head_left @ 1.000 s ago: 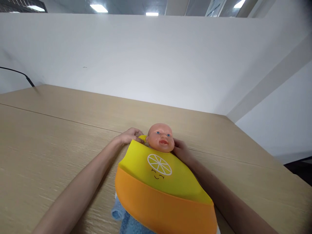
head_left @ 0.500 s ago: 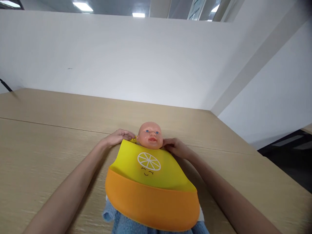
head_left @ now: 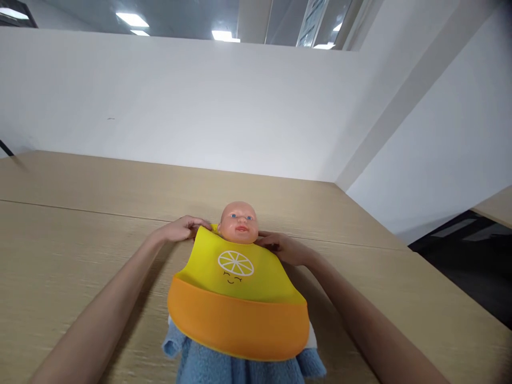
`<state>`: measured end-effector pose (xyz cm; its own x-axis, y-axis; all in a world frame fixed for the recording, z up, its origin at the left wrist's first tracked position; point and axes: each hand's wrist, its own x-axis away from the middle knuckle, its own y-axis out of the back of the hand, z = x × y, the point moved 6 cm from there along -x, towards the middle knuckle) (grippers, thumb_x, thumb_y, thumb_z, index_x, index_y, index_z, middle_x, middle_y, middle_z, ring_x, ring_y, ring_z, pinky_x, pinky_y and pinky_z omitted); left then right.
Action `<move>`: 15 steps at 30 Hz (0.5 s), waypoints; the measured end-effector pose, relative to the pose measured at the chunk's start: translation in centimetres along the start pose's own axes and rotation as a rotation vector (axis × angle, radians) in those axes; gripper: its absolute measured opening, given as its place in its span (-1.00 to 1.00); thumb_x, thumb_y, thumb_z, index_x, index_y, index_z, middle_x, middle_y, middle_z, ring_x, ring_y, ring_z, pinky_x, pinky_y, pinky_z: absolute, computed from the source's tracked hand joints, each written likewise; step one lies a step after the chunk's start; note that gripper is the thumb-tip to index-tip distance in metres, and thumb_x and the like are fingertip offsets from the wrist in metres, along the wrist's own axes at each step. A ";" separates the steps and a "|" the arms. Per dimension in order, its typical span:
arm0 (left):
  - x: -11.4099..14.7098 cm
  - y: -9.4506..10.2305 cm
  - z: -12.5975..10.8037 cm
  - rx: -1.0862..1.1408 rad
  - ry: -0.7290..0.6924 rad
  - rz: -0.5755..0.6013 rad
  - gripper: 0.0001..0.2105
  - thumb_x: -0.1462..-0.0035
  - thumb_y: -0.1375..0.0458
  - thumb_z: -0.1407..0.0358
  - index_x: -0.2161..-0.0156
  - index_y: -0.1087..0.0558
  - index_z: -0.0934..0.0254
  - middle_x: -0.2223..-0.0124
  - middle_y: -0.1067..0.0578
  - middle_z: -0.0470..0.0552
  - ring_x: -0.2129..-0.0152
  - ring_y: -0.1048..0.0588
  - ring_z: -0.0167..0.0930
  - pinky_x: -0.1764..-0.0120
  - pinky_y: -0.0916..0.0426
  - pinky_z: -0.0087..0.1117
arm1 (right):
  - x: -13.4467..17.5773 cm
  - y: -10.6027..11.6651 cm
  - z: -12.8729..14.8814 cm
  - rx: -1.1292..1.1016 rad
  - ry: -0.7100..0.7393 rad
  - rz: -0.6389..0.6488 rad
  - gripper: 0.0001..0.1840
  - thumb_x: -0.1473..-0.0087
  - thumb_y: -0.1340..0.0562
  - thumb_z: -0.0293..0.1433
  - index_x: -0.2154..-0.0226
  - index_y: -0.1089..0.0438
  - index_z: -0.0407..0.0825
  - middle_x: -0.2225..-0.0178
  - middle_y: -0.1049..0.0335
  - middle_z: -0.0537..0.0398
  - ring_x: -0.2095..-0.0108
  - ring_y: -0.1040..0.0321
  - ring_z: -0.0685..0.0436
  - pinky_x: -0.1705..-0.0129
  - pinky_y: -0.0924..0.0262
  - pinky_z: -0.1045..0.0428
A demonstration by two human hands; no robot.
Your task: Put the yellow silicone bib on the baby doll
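A baby doll (head_left: pixel 239 224) in a fluffy blue outfit (head_left: pixel 208 365) lies face up on the wooden table. Over its chest spreads a yellow bib (head_left: pixel 256 282) with a lemon-slice print and an orange catch pocket (head_left: pixel 238 320). Beside the doll's head, my left hand (head_left: pixel 186 228) has its fingers curled at the bib's upper left corner, by the neck strap. On the other side, my right hand (head_left: pixel 283 246) is closed with its fingertips tucked in by the doll's neck at the bib's upper right edge. What those fingertips grip is hidden.
The pale wooden table (head_left: pixel 100 186) has a seam running across it behind the doll's head. A white partition wall (head_left: pixel 180 106) rises at the far edge. A dark gap (head_left: pixel 472 250) lies beyond the table's right edge.
My view has shifted, so the doll and bib appear slightly further left, with more of the blue outfit showing. My left hand has moved slightly outward from the doll's head.
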<state>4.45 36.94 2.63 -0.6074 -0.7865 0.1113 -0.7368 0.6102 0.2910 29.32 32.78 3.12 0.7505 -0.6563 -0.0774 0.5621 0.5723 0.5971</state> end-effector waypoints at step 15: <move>0.0 -1.3 0.3 -0.156 -0.028 -0.076 -0.84 0.17 -0.13 0.32 0.65 -0.44 0.34 0.65 -0.36 -0.13 0.65 -0.26 -0.51 0.52 -0.12 -0.47 | 2.2 -0.1 -3.0 -0.080 -0.138 -0.397 -0.74 0.00 -0.12 -0.43 0.31 -0.51 -0.02 0.25 -0.52 0.07 0.25 -0.45 -0.14 0.15 -0.33 -0.06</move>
<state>5.31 36.15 2.00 -0.5615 -0.8255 0.0572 -0.7271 0.5252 0.4421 31.98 32.72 0.43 0.4196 -0.8901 -0.1780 0.8276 0.2945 0.4779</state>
